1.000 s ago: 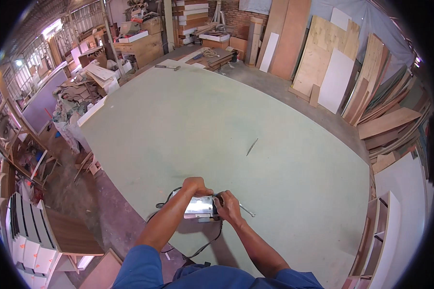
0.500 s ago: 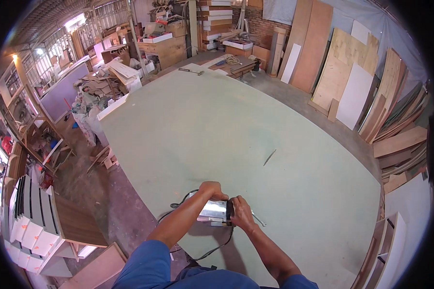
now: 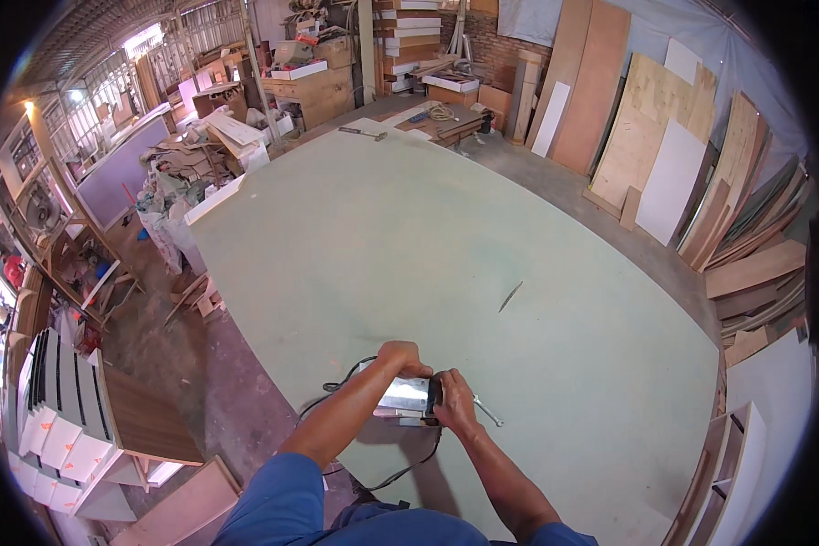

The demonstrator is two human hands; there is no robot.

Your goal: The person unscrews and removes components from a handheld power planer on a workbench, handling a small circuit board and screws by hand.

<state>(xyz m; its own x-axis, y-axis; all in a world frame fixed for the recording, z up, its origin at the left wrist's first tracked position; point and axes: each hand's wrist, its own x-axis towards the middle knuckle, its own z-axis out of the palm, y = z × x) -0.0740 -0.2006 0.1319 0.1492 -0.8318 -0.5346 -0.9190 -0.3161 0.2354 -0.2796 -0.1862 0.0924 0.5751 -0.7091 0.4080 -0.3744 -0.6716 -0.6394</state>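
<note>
A corded power tool (image 3: 404,397) with a flat shiny metal plate and a dark end part rests on the pale green tabletop (image 3: 382,246) close to my body. My left hand (image 3: 404,358) is closed at its far edge, thumb toward the dark part. My right hand (image 3: 453,398) grips the dark end from the right, fingers bent round it. What the fingertips press on is too small to tell. Beside my right hand lies a metal wrench (image 3: 490,412). The black cord (image 3: 408,470) loops out on both sides of the tool.
A thin dark pointed strip (image 3: 510,297) lies on the table ahead and right. A hammer (image 3: 364,134) rests at the far edge. Boards (image 3: 660,136) lean along the right wall. Stacked panels (image 3: 64,446) stand at the lower left, and bags of scrap (image 3: 164,214) crowd the left side.
Both hands stay on the power tool in nearly the same place. The view has shifted very slightly.
</note>
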